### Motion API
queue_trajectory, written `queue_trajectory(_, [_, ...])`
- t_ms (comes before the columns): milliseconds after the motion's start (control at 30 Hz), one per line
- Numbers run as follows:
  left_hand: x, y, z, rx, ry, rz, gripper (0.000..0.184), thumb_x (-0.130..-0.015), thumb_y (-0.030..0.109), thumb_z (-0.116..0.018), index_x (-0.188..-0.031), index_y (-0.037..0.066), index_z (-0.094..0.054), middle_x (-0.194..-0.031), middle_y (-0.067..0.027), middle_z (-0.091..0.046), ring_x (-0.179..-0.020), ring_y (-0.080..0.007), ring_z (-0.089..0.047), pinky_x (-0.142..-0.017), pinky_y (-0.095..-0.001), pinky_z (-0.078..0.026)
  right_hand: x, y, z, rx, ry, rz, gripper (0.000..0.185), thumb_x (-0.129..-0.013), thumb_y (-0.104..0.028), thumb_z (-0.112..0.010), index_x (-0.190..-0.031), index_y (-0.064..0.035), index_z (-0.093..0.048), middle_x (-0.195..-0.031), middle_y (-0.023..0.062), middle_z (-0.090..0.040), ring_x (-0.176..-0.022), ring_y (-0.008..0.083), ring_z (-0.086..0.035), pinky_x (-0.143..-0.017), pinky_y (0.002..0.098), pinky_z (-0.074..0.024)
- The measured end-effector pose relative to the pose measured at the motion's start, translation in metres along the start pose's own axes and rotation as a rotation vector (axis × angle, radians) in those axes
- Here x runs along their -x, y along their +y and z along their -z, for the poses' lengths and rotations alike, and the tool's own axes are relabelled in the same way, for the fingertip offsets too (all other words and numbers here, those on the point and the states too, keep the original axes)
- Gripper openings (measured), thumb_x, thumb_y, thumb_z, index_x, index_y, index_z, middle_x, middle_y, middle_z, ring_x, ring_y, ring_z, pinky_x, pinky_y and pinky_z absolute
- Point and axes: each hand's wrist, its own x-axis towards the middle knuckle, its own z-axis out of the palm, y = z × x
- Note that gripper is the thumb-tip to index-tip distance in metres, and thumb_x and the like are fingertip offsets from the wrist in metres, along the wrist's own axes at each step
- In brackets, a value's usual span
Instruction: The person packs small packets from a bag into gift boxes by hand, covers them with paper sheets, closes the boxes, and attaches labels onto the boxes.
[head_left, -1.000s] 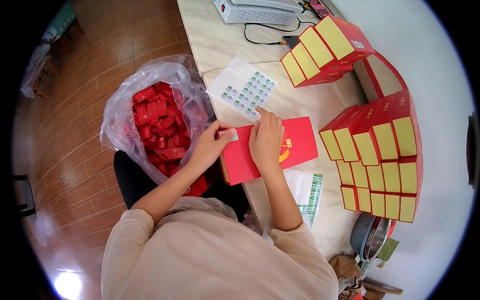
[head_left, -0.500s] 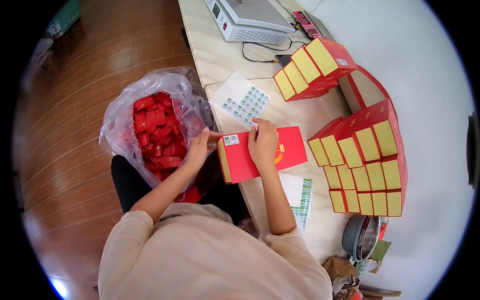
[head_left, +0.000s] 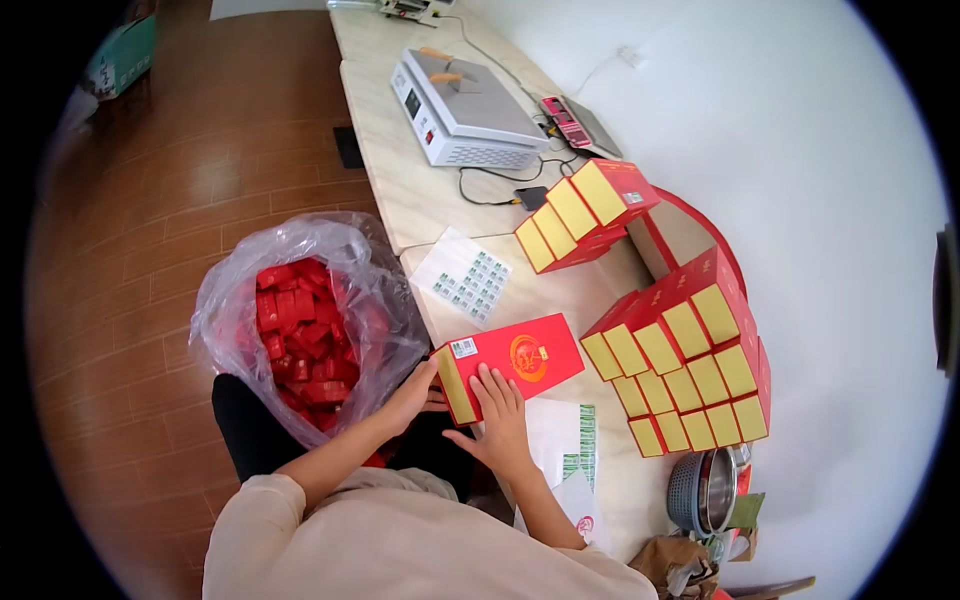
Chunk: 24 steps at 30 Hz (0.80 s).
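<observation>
A red gift box [head_left: 552,346] with a gold end and a round gold emblem lies at the table's near edge, a small white-and-green label on its upper face by the gold end. My left hand [head_left: 408,400] grips that end, thumb near the top edge and the other fingers partly hidden. My right hand [head_left: 498,425] rests open on the box's near side, fingers spread over the upper face and thumb apart. Beyond the box is a sheet of labels [head_left: 472,285], partly used. Another label sheet [head_left: 560,450] lies to the right of my right hand.
Red gift boxes with gold ends stand in a stack [head_left: 690,370] and a smaller pile [head_left: 575,215] by the wall. A plastic bag [head_left: 390,300] of red packets sits on the floor. Further back is a white machine [head_left: 480,110]; baskets [head_left: 700,490] stand at the right.
The view has shifted, showing more of the far table. My right hand has slid off the emblem toward the box's near side. My left hand has moved along the gold end, closer to me.
</observation>
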Motion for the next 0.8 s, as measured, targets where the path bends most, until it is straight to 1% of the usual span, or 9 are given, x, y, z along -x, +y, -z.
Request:
queue_trajectory(133, [0.017, 0.037, -0.027, 0.019, -0.091, -0.037, 0.058, -0.099, 0.052, -0.029, -0.135, 0.007, -0.035, -0.117, -0.0145, -0.053, -0.103, -0.0247, -0.058, -0.089, -0.0367, -0.049, 0.012, 0.014, -0.015, 0.132, 0.441, 0.004, 0.091, -0.054, -0.016, -0.086, -0.131, -0.0054, -0.038, -0.129, 0.0197, -0.047, -0.120, 0.0392, -0.045, -0.103, 0.0562, -0.0313])
queue_trajectory(233, [0.026, 0.059, -0.053, -0.096, -0.230, -0.114, 0.057, -0.101, 0.046, -0.029, -0.144, 0.009, -0.024, -0.132, -0.0152, -0.048, -0.118, -0.0262, -0.052, -0.102, -0.0401, -0.039, 0.000, 0.042, 0.005, 0.187, 0.633, 0.031, 0.088, -0.058, -0.010, -0.084, -0.132, -0.0049, -0.037, -0.128, 0.0199, -0.049, -0.118, 0.0377, -0.048, -0.102, 0.0469, -0.0357])
queue_trajectory(300, [0.029, 0.068, -0.063, -0.167, -0.302, -0.336, 0.058, -0.102, 0.041, -0.032, -0.148, 0.008, -0.018, -0.143, -0.0151, -0.039, -0.129, -0.0254, -0.043, -0.110, -0.0386, -0.027, -0.015, 0.053, 0.026, 0.108, 0.692, -0.151, 0.084, -0.061, -0.012, -0.083, -0.131, -0.0021, -0.038, -0.125, 0.0181, -0.051, -0.116, 0.0322, -0.050, -0.100, 0.0403, -0.0388])
queue_trajectory(367, [0.032, 0.081, -0.063, -0.260, -0.269, -0.395, 0.059, -0.102, 0.037, -0.034, -0.148, 0.006, -0.015, -0.146, -0.0157, -0.034, -0.133, -0.0253, -0.037, -0.112, -0.0378, -0.022, -0.026, 0.065, 0.054, 0.008, 0.903, -0.311, 0.074, -0.069, -0.013, -0.081, -0.128, 0.0004, -0.039, -0.123, 0.0156, -0.052, -0.112, 0.0250, -0.053, -0.094, 0.0347, -0.0437])
queue_trajectory(500, [0.018, 0.057, -0.040, -0.509, -0.062, -0.563, 0.063, -0.099, 0.026, -0.045, -0.147, 0.000, -0.015, -0.149, -0.0205, -0.026, -0.140, -0.0272, -0.022, -0.113, -0.0367, -0.018, -0.035, 0.073, 0.107, -0.747, 1.304, -0.534, 0.058, -0.083, -0.017, -0.072, -0.128, 0.0000, -0.039, -0.116, 0.0101, -0.054, -0.099, 0.0165, -0.057, -0.080, 0.0263, -0.0496])
queue_trajectory(533, [0.019, 0.054, -0.038, -0.641, -0.027, -0.591, 0.062, -0.098, 0.027, -0.046, -0.149, 0.006, -0.016, -0.151, -0.0225, -0.018, -0.142, -0.0309, -0.015, -0.114, -0.0400, -0.013, -0.030, 0.088, 0.103, -0.925, 1.300, -0.566, 0.052, -0.086, -0.019, -0.070, -0.125, -0.0009, -0.041, -0.112, 0.0086, -0.056, -0.092, 0.0137, -0.059, -0.073, 0.0243, -0.0509])
queue_trajectory(633, [0.022, 0.048, -0.043, -0.925, 0.050, -0.638, 0.065, -0.097, 0.027, -0.047, -0.149, 0.005, -0.015, -0.152, -0.0232, -0.013, -0.142, -0.0328, -0.012, -0.114, -0.0409, -0.012, -0.024, 0.124, 0.064, -1.300, 1.275, -0.644, 0.038, -0.087, -0.023, -0.068, -0.115, -0.0052, -0.049, -0.103, 0.0055, -0.062, -0.087, 0.0123, -0.060, -0.069, 0.0233, -0.0488])
queue_trajectory(700, [0.016, 0.040, -0.040, -0.935, 0.047, -0.595, 0.065, -0.096, 0.029, -0.049, -0.148, 0.007, -0.018, -0.151, -0.0264, -0.009, -0.142, -0.0377, -0.010, -0.114, -0.0434, -0.012, -0.018, 0.148, 0.034, -1.472, 1.090, -0.773, 0.028, -0.088, -0.029, -0.066, -0.107, -0.0099, -0.056, -0.099, 0.0029, -0.063, -0.081, 0.0110, -0.058, -0.066, 0.0230, -0.0462])
queue_trajectory(800, [0.008, 0.024, -0.032, -1.037, 0.052, -0.594, 0.061, -0.096, 0.028, -0.048, -0.148, 0.010, -0.022, -0.150, -0.0287, -0.008, -0.140, -0.0407, -0.011, -0.114, -0.0449, -0.011, -0.023, 0.160, 0.009, -1.491, 0.971, -0.928, 0.031, -0.089, -0.034, -0.062, -0.109, -0.0112, -0.058, -0.098, 0.0010, -0.062, -0.081, 0.0109, -0.055, -0.073, 0.0264, -0.0432])
